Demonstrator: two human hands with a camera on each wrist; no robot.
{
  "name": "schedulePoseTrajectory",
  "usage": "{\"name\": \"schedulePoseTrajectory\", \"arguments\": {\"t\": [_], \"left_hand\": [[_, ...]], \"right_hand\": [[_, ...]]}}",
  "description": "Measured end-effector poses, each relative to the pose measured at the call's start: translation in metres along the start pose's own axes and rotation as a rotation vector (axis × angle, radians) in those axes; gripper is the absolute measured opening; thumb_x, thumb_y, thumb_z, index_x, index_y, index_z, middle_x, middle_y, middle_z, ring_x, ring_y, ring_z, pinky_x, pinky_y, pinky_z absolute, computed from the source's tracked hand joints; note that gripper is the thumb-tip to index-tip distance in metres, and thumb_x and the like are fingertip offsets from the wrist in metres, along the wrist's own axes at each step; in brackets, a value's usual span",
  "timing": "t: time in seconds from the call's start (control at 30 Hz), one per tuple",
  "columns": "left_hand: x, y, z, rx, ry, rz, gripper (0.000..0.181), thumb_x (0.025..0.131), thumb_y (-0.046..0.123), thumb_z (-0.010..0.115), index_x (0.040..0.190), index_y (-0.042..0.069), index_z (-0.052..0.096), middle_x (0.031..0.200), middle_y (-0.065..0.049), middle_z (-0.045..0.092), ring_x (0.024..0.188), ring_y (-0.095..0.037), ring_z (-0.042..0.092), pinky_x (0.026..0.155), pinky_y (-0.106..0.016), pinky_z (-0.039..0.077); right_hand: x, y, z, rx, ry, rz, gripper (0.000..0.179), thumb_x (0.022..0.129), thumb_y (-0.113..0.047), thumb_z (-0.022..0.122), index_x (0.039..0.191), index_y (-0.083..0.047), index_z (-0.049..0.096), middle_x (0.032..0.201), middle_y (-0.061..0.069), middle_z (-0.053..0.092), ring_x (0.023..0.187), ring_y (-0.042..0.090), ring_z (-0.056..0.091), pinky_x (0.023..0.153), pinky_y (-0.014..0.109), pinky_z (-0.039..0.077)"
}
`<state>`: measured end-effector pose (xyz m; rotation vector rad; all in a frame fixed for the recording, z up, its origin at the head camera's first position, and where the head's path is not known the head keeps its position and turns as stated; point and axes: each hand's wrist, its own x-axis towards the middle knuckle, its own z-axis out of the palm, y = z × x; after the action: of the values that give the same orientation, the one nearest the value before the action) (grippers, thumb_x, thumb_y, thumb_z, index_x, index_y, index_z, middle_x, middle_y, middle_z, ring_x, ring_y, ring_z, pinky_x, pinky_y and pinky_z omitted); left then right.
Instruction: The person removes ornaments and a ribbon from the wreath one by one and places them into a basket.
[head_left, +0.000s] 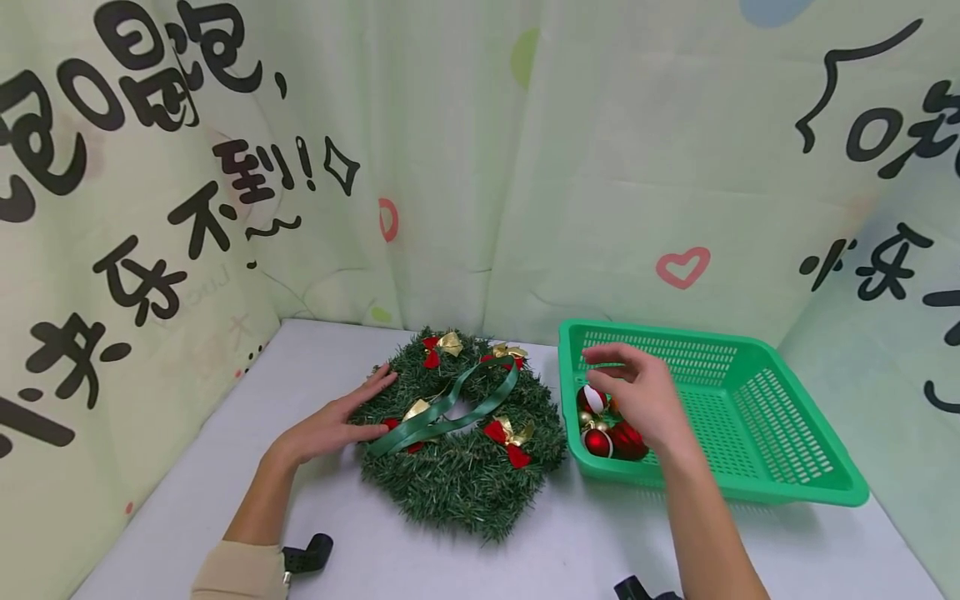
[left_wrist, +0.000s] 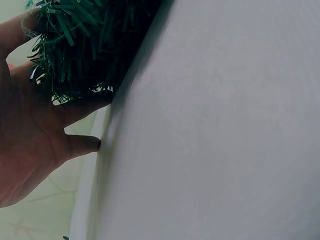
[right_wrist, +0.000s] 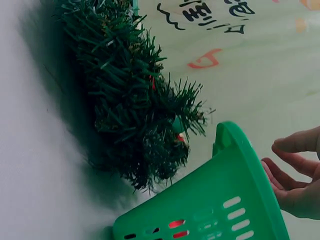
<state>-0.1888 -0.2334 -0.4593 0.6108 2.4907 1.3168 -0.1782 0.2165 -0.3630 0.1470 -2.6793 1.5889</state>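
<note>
A green Christmas wreath (head_left: 465, 496) lies on the table, with red and gold bows (head_left: 510, 437) and a loop of green ribbon (head_left: 438, 423) across it. My left hand (head_left: 322, 429) rests on its left side, fingers spread; the left wrist view shows the straight fingers (left_wrist: 82, 145) at the wreath's edge (left_wrist: 85, 45). Over the left end of a green basket (head_left: 750, 493) hovers my right hand (head_left: 641, 396), its fingers loosely bent with nothing visible between them. Below it, red Christmas balls (head_left: 597, 442) and small gold beads lie in the basket, partly hidden by the hand.
The white-covered table (head_left: 420, 567) extends in front of the wreath. Behind and on both sides hangs a pale green curtain (head_left: 465, 167) with black writing. The basket's raised wall (right_wrist: 215, 187) stands close beside the wreath's right edge.
</note>
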Motion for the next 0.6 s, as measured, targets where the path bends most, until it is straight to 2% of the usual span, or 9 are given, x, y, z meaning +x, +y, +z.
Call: {"name": "schedulePoseTrajectory", "arguments": {"t": [0.07,0.27,0.37,0.6], "left_hand": [[0.0,0.001,0.0,0.001,0.002,-0.001,0.082,0.102,0.033,0.068,0.168,0.03,0.021,0.177,0.002,0.001,0.162,-0.039,0.004,0.12,-0.075,0.018],[-0.001,0.003,-0.001,0.002,0.005,-0.006,0.082,0.101,0.034,0.068,0.168,0.029,0.021,0.177,0.003,0.001,0.162,-0.038,0.004,0.121,-0.074,0.017],[-0.002,0.003,-0.001,0.008,0.003,0.002,0.082,0.102,0.035,0.068,0.168,0.027,0.022,0.177,0.001,0.001,0.162,-0.04,0.003,0.12,-0.075,0.017],[-0.002,0.003,-0.001,0.014,0.001,0.013,0.081,0.102,0.037,0.067,0.168,0.025,0.022,0.177,-0.001,0.001,0.162,-0.042,0.003,0.12,-0.076,0.016]], "right_hand": [[0.003,-0.005,0.003,0.008,-0.019,-0.016,0.033,0.102,-0.026,0.068,0.134,-0.016,0.068,0.138,0.012,0.066,0.121,0.026,0.066,0.084,0.033,0.057],[0.012,-0.021,0.012,0.075,-0.102,-0.014,0.032,0.101,-0.026,0.071,0.131,-0.016,0.068,0.138,0.009,0.066,0.116,0.028,0.071,0.107,0.051,0.049],[0.018,-0.029,0.017,0.097,-0.146,-0.005,0.031,0.1,-0.027,0.073,0.13,-0.018,0.069,0.138,0.006,0.066,0.115,0.028,0.071,0.111,0.053,0.046],[0.033,-0.045,0.029,0.142,-0.245,-0.018,0.034,0.1,-0.022,0.071,0.134,-0.015,0.067,0.143,0.01,0.063,0.113,0.027,0.072,0.115,0.055,0.043]]}}
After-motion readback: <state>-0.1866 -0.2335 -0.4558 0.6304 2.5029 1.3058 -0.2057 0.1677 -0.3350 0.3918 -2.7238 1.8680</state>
